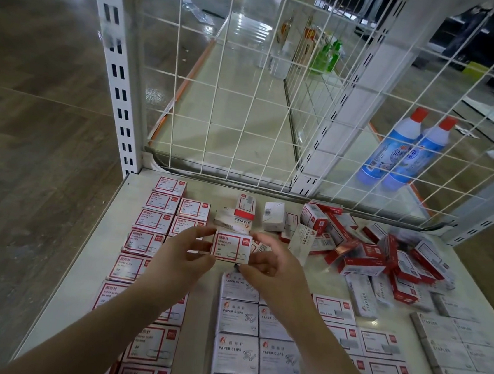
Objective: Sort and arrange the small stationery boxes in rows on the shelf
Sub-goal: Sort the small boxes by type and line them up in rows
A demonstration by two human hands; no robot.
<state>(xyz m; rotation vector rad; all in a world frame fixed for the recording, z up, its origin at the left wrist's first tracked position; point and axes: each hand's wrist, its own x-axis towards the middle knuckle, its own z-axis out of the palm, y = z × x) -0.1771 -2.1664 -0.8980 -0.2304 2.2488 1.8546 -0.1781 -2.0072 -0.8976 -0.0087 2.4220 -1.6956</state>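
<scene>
Both hands hold one red-and-white paper clip box [231, 247] above the middle of the white shelf [85, 264]. My left hand [182, 256] pinches its left side and my right hand [271, 264] pinches its right side. Rows of matching red-and-white paper clip boxes [157, 217] lie flat along the shelf's left side. Grey-white paper clip boxes [238, 318] sit in rows at the near middle. Red-bordered staple boxes [335, 310] and grey staples boxes [462, 355] lie in rows at the right. An unsorted pile of mixed boxes [379, 252] fills the far right.
A white wire grid panel [249, 95] closes the shelf's back, with slotted uprights [115, 69] at its corners. Two blue bottles with red caps [402, 148] stand behind the grid at the right. A few loose boxes [244, 214] lie at the shelf's far middle.
</scene>
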